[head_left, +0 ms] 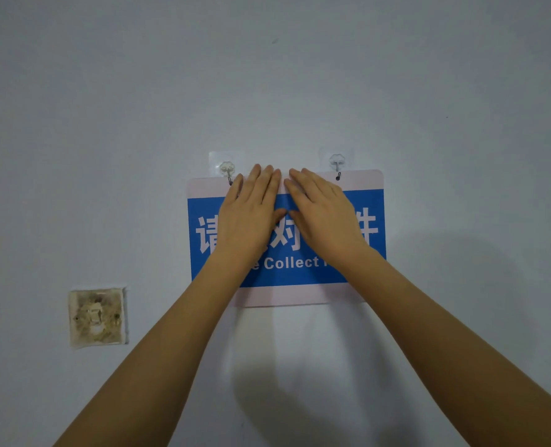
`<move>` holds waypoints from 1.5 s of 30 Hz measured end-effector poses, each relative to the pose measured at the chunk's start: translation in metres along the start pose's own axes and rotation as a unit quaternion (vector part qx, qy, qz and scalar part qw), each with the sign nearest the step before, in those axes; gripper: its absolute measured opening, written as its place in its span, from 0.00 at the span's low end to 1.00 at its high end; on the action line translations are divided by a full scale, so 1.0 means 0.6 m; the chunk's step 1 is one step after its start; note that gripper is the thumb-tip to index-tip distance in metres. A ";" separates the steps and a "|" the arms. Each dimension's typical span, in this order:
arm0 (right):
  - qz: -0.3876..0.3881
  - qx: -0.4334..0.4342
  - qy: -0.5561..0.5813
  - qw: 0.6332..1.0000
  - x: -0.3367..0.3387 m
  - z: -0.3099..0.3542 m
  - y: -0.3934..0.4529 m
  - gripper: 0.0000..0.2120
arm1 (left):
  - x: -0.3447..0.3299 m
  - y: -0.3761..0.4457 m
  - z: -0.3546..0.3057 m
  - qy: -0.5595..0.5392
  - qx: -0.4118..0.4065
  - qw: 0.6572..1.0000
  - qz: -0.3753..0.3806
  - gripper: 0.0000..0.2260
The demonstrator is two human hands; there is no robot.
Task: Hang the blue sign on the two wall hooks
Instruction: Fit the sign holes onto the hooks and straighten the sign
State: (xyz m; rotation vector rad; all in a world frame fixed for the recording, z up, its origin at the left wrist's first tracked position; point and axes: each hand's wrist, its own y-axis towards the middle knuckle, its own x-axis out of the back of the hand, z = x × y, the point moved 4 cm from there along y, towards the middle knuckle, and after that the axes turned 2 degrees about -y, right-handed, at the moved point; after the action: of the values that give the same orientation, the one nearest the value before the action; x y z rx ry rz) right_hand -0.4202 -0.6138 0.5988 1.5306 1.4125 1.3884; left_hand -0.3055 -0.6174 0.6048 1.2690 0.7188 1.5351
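The only writing here is on the blue sign [287, 237] at the middle of the frame. Across its blue band runs a row of large white Chinese characters: 请 at the left, 对 in the middle between the two hands, and part of a character at the right that I cannot make out. The left hand [251, 214] and right hand [324, 217] cover the others. Below, in smaller white letters, "Collect" reads clearly, with a stray "e" before it and the rest hidden.
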 end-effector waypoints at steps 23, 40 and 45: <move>-0.055 -0.347 0.205 0.914 0.007 -0.136 -0.118 0.17 | -0.003 -0.105 0.095 -0.190 0.332 0.920 -0.089 0.27; -0.003 -0.425 0.273 0.863 -0.010 -0.111 -0.225 0.18 | -0.031 -0.209 0.064 -0.231 0.401 0.885 -0.041 0.26; 0.000 -0.422 0.281 0.862 -0.012 -0.115 -0.228 0.17 | -0.032 -0.211 0.065 -0.237 0.394 0.887 -0.038 0.29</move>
State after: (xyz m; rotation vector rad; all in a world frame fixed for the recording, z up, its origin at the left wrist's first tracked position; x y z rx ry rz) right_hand -0.5246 -0.6030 0.4870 0.5660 0.8431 2.1689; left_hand -0.2297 -0.5969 0.4961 2.0864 1.0886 0.7923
